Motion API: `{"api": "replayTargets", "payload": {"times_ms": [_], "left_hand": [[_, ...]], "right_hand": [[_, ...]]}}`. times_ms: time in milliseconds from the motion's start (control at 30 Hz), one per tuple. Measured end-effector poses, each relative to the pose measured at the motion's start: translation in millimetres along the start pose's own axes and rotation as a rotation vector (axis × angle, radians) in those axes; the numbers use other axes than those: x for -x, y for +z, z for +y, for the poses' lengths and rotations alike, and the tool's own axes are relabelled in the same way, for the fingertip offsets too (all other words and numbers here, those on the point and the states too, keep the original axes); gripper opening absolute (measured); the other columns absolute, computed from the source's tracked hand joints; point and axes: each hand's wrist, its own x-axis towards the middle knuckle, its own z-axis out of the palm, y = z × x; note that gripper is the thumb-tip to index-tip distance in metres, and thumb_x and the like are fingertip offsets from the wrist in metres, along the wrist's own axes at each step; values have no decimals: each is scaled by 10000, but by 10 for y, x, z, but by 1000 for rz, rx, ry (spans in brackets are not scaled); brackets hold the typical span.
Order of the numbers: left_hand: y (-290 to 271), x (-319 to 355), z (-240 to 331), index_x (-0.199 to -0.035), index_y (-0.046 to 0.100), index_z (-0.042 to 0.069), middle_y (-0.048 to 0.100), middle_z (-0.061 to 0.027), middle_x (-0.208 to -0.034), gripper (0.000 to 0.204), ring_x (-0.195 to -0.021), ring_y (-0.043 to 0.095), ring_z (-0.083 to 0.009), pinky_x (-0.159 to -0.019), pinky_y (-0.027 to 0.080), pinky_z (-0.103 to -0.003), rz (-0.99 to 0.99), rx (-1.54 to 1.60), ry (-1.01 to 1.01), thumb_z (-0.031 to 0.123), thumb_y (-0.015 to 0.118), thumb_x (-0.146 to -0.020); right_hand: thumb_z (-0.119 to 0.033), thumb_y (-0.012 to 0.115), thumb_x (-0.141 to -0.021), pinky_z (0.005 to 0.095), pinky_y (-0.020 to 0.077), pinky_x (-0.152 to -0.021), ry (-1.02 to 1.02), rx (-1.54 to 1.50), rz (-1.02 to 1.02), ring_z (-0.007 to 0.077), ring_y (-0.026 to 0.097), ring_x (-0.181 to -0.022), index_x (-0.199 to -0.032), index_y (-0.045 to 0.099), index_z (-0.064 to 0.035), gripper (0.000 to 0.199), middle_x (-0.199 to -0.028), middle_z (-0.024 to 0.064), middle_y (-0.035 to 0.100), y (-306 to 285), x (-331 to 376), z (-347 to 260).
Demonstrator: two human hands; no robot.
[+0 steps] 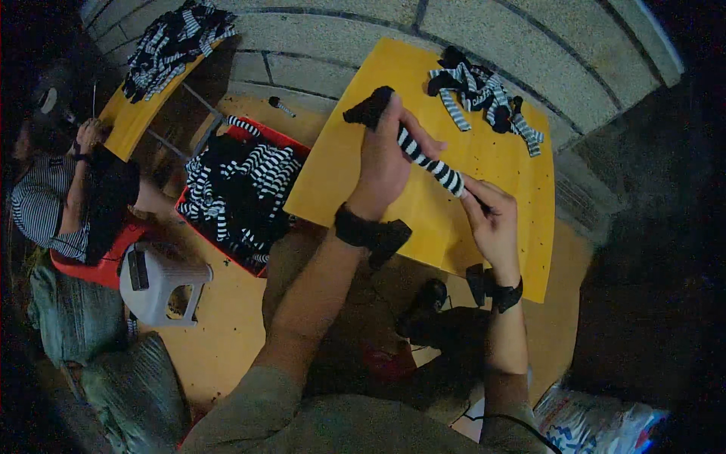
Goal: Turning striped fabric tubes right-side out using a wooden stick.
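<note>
A black-and-white striped sock [429, 162] is stretched between my two hands above a yellow table. My left hand [387, 160] is closed around its black end, which bunches out past the thumb. The striped part runs down to the right into my right hand [490, 216], where thumb and fingers pinch the other end. Both wrists wear black bands. On the far side of the yellow table [348, 166] lies a loose heap of similar striped socks [484, 94], apart from my hands.
Left of the table stands a red crate [219, 253] full of striped socks. Beyond it, a co-worker [57, 197] sits at another yellow table [140, 121] heaped with socks. A grey plastic stool [162, 284] and green sacks [136, 393] are at lower left. A block wall [318, 53] runs behind.
</note>
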Motion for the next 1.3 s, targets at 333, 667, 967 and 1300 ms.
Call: {"api": "replayTargets", "payload": {"times_ms": [333,667,967,1300], "left_hand": [[16,-40,-81,-713,496,77,593,-108,-635,418,-668,638,-243,-775,520,-444,-86,23,-25,406,419,-958],[106,73,-55,-781,578,7,657,-151,-752,508,-738,656,-264,-775,522,-391,-162,-418,-41,437,376,-963],[-21,-29,-22,-936,595,-23,654,-157,-841,518,-820,653,-239,-773,537,-364,-32,-416,-185,444,373,-964],[-113,-48,223,-1322,369,17,569,-218,-1159,668,-1034,601,-278,-848,522,-376,-113,-94,-142,556,287,-935]], "right_hand": [[-2,606,-802,260,377,-518,-40,120,60,168,475,-539,-995,669,-16,204,-639,79,522,-19,-24,-68],[-1,603,-813,260,368,-512,-102,55,-20,154,469,-544,-990,670,-13,189,-633,78,508,-201,-66,12],[-45,623,-832,254,451,-595,-10,-5,-3,126,567,-663,-1000,658,0,177,-721,76,610,-265,-47,153],[-221,680,-835,370,499,-771,141,470,-82,245,633,-788,-1050,619,24,332,-983,77,643,-651,120,1189]]}}
